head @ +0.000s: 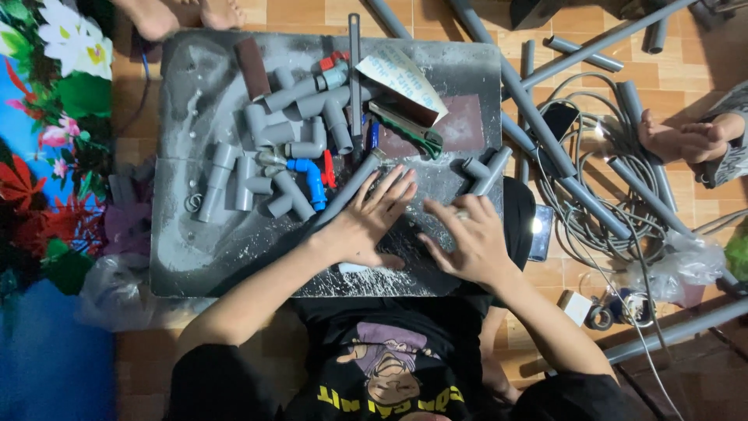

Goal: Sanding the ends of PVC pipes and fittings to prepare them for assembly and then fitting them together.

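Black shirt (389, 366) of the seated person fills the bottom of the view; both forearms reach forward onto a dusty grey board (187, 257) lying on the tiled floor (670, 62).

Left hand (366, 222): flat, fingers spread, palm down on the board, pressing on or just beside the lower end of a long grey pipe (347, 191) that runs diagonally up toward the fittings. Not closed around anything.

Right hand (467, 238): also open, fingers splayed, resting on the board just below a grey Y-shaped joint (485, 171). Whether a small piece lies under the fingertips cannot be told.

Progress, judged from layout: white shavings and dust across the board suggest cutting or sanding has been done. Grey elbow and tee fittings (288, 132) lie in a loose heap, mostly unjoined, with a blue elbow (310, 178) and a red-handled valve (333, 66) among them. Sandpaper sheet (401, 78) and green-handled tool (409, 129) sit close by. Long pipes (545, 132) and coiled cable (580, 210) lie to the right. Most of the assembly looks left to do.
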